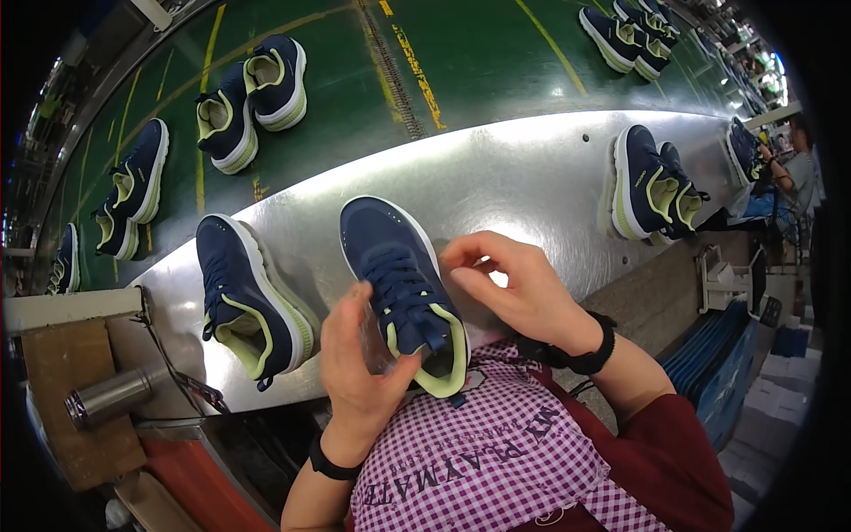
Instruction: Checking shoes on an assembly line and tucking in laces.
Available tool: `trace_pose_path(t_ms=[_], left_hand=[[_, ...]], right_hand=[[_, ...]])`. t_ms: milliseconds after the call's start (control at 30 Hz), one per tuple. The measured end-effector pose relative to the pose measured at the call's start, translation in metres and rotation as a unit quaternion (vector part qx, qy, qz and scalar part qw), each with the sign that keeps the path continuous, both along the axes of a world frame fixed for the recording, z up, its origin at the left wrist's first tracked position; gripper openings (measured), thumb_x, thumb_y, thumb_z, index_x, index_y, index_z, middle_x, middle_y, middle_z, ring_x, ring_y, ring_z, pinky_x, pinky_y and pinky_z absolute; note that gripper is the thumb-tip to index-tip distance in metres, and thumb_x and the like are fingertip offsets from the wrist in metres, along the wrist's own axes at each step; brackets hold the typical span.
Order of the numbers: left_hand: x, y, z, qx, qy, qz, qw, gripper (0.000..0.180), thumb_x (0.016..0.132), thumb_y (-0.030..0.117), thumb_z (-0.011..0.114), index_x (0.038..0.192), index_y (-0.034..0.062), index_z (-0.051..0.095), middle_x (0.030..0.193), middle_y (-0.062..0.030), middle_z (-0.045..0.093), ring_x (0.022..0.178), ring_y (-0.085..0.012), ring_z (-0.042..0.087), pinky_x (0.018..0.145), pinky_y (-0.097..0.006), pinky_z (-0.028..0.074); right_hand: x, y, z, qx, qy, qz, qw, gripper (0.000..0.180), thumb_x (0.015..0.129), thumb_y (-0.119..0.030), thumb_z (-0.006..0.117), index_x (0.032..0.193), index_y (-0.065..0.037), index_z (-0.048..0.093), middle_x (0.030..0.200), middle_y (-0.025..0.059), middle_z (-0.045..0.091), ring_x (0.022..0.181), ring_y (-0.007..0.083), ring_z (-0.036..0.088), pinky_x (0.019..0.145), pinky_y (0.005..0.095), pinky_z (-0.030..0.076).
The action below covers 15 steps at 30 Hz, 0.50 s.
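A navy sneaker [390, 239] with lime lining and a white sole stands on the metal ledge right in front of me, toe pointing away. Round the left side of its opening my left hand [359, 368] is closed, thumb by the tongue and a finger along the laces. Beside the shoe's right edge is my right hand [519, 279], its thumb and fingers curled with the tips nearly together. Whether anything is pinched there I cannot make out. Another navy sneaker [266, 293] sits to the left, apart from both hands.
The metal ledge [541, 168] borders a green conveyor belt [346, 97] bearing several navy sneakers [275, 84]. A pair of sneakers [643, 182] stands farther right on the ledge. At lower left lies a metal flask [106, 396]. Another person [802, 168] works at the far right.
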<state>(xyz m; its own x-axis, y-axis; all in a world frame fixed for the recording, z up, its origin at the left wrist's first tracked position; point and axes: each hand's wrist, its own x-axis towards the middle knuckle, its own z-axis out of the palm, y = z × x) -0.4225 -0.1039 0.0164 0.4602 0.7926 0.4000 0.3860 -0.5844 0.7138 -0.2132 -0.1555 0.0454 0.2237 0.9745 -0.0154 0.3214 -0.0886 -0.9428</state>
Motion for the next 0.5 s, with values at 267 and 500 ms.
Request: trace_pose_path(t_ms=[267, 500], left_hand=[[-0.009, 0.007, -0.004, -0.004, 0.034, -0.057, 0.998, 0.084, 0.060, -0.001, 0.076, 0.137, -0.0054, 0.043, 0.122, -0.0206, 0.059, 0.114, -0.0292, 0.062, 0.083, -0.034, 0.059], [-0.011, 0.009, -0.009, -0.035, 0.002, -0.048, 0.998, 0.089, 0.059, 0.002, 0.079, 0.139, -0.0041, 0.041, 0.121, -0.0207, 0.059, 0.113, -0.0291, 0.062, 0.079, -0.034, 0.060]], right_hand=[[-0.003, 0.029, 0.006, 0.003, -0.124, 0.092, 0.988, 0.013, 0.083, -0.011, 0.067, 0.090, 0.000, 0.070, 0.080, 0.0123, 0.067, 0.072, 0.0247, 0.066, 0.065, 0.0321, 0.051], [-0.006, 0.049, 0.014, -0.037, -0.184, 0.172, 0.967, 0.011, 0.075, -0.009, 0.070, 0.079, -0.001, 0.065, 0.074, 0.0099, 0.065, 0.068, 0.0261, 0.064, 0.060, 0.0340, 0.050]])
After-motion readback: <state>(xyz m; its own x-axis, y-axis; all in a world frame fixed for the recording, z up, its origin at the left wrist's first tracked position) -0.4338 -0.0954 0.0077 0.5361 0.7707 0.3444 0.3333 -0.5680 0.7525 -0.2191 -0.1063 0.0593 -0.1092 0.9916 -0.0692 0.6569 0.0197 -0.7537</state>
